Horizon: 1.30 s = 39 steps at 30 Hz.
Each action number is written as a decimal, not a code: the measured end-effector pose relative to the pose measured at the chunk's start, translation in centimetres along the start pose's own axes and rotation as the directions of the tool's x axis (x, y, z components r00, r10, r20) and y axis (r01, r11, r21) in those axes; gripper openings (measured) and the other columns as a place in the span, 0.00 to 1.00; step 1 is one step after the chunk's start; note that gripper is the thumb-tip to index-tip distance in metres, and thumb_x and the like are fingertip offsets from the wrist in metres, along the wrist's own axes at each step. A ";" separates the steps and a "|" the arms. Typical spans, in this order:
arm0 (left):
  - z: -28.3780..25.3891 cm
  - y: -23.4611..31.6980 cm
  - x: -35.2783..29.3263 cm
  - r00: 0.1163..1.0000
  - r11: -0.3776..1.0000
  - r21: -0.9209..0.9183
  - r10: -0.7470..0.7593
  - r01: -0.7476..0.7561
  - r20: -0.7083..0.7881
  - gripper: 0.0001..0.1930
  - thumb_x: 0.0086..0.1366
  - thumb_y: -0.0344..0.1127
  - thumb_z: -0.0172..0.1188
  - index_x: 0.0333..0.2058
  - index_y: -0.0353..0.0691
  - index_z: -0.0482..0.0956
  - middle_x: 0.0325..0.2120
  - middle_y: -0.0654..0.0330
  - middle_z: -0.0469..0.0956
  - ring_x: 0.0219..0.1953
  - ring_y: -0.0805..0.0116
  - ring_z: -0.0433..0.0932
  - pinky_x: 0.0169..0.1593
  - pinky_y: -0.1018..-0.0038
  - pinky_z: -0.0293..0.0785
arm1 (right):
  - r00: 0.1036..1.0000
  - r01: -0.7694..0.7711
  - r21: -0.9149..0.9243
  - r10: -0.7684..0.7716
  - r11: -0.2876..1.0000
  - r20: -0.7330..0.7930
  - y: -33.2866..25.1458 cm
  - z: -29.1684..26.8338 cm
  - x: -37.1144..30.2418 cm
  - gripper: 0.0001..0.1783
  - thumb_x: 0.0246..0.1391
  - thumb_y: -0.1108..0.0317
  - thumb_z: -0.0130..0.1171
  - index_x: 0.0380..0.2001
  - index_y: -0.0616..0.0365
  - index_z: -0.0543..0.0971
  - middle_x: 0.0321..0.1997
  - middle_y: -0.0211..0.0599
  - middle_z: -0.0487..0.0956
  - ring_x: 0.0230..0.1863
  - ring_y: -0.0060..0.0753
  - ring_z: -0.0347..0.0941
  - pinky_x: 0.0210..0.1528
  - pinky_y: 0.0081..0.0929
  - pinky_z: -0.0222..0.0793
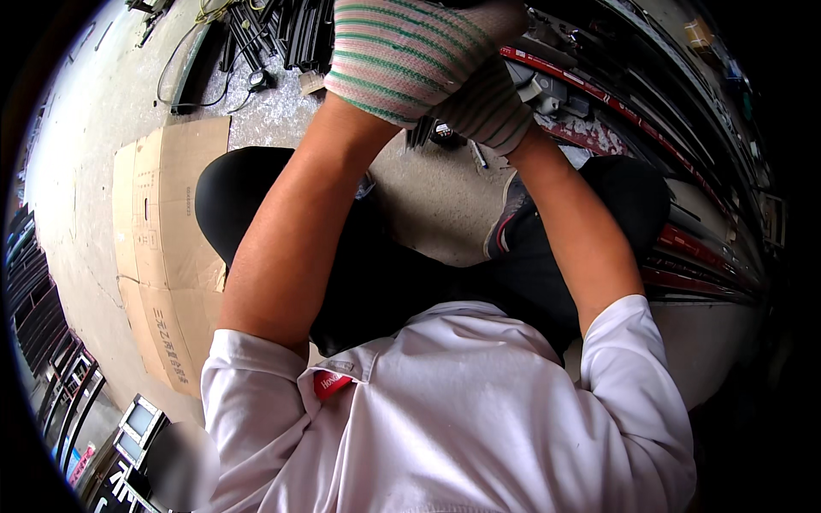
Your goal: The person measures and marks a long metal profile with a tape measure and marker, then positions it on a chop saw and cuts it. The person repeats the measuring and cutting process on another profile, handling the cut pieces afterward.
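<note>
Both my hands are raised close together at the top of the head view, in striped knit work gloves. My left hand (410, 60) lies in front and partly covers my right hand (489, 109). The fingers of both are hidden or run past the upper edge, so whatever they grip, if anything, does not show. Just beneath the gloves, a small dark round object (442, 131) and a thin pen-like stick (479, 155) rest on the concrete floor (428, 197), between my bent knees. Left of my left hand lies a bundle of black strips (308, 34).
A flattened cardboard box (171, 248) is spread on the floor at left. Beyond it, a looped cable runs near a small dark device (258, 80). Long red and black bars (616, 98) line the right side. Dark frames (43, 308) stack at far left.
</note>
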State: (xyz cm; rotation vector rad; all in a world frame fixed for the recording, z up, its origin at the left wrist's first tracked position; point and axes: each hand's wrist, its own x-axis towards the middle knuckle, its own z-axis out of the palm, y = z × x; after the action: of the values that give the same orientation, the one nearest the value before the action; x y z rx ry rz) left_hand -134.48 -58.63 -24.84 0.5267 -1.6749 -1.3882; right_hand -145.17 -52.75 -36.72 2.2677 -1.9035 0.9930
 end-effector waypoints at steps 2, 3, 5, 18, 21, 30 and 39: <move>0.3 -1.7 0.3 0.998 0.999 -0.014 0.052 -0.052 0.017 0.14 0.56 0.30 0.69 0.39 0.37 0.76 0.27 0.67 0.77 0.30 0.79 0.74 0.36 0.76 0.75 | 0.998 -0.048 0.013 0.048 0.999 0.043 0.0 -0.1 0.0 0.37 0.67 0.43 0.53 0.71 0.51 0.63 0.72 0.35 0.67 0.73 0.38 0.62 0.76 0.43 0.54; 0.6 -2.7 0.4 0.996 0.997 -0.023 0.081 -0.080 0.025 0.15 0.56 0.30 0.69 0.40 0.37 0.75 0.27 0.67 0.76 0.30 0.79 0.74 0.37 0.76 0.75 | 0.990 -0.110 0.007 0.109 0.994 0.092 0.4 0.5 -0.5 0.36 0.67 0.44 0.53 0.71 0.50 0.63 0.73 0.35 0.67 0.73 0.37 0.61 0.77 0.43 0.53; 0.8 -3.7 0.6 0.992 0.992 -0.004 0.125 -0.125 -0.006 0.16 0.56 0.30 0.69 0.41 0.37 0.75 0.27 0.67 0.76 0.31 0.79 0.73 0.37 0.76 0.75 | 0.980 -0.151 -0.011 0.151 0.988 0.132 0.8 1.5 -0.2 0.35 0.67 0.45 0.52 0.71 0.49 0.63 0.73 0.35 0.66 0.74 0.37 0.60 0.78 0.44 0.51; 0.8 -3.5 -0.2 1.000 0.998 0.064 -0.008 0.010 -0.025 0.15 0.56 0.30 0.69 0.40 0.37 0.75 0.25 0.67 0.76 0.28 0.78 0.74 0.33 0.75 0.75 | 0.992 -0.091 0.108 0.100 0.990 -0.083 1.4 3.0 0.1 0.41 0.58 0.45 0.66 0.65 0.59 0.66 0.62 0.40 0.75 0.64 0.39 0.72 0.68 0.34 0.68; 0.8 -3.7 -0.4 0.999 0.999 0.014 -0.037 0.037 -0.022 0.16 0.56 0.30 0.69 0.41 0.37 0.74 0.26 0.67 0.75 0.29 0.78 0.73 0.34 0.75 0.74 | 0.994 -0.089 0.050 0.092 0.995 -0.062 1.3 2.7 0.1 0.38 0.60 0.48 0.65 0.65 0.58 0.66 0.63 0.40 0.75 0.64 0.39 0.72 0.67 0.33 0.68; 0.5 -4.9 -0.2 0.996 0.994 -0.072 0.081 -0.083 -0.036 0.15 0.56 0.29 0.68 0.42 0.38 0.75 0.26 0.67 0.75 0.29 0.78 0.72 0.34 0.75 0.74 | 0.990 -0.087 0.073 0.095 0.994 -0.105 1.1 3.5 0.1 0.38 0.62 0.48 0.63 0.67 0.58 0.64 0.63 0.39 0.74 0.65 0.39 0.71 0.68 0.33 0.66; -1.8 -1.9 0.5 0.985 0.991 0.072 -0.104 0.114 -0.135 0.06 0.58 0.32 0.68 0.29 0.41 0.79 0.22 0.67 0.76 0.24 0.78 0.75 0.29 0.76 0.72 | 0.915 -0.363 0.454 0.403 0.814 0.011 -1.2 4.0 -0.3 0.22 0.51 0.64 0.66 0.48 0.63 0.76 0.48 0.49 0.80 0.52 0.49 0.78 0.57 0.39 0.76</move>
State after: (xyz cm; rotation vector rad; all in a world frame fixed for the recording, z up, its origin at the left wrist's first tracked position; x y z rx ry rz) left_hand -133.67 -60.62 -26.49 0.7492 -1.6207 -1.3382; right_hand -142.29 -53.78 -39.55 2.0061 -2.3527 1.7141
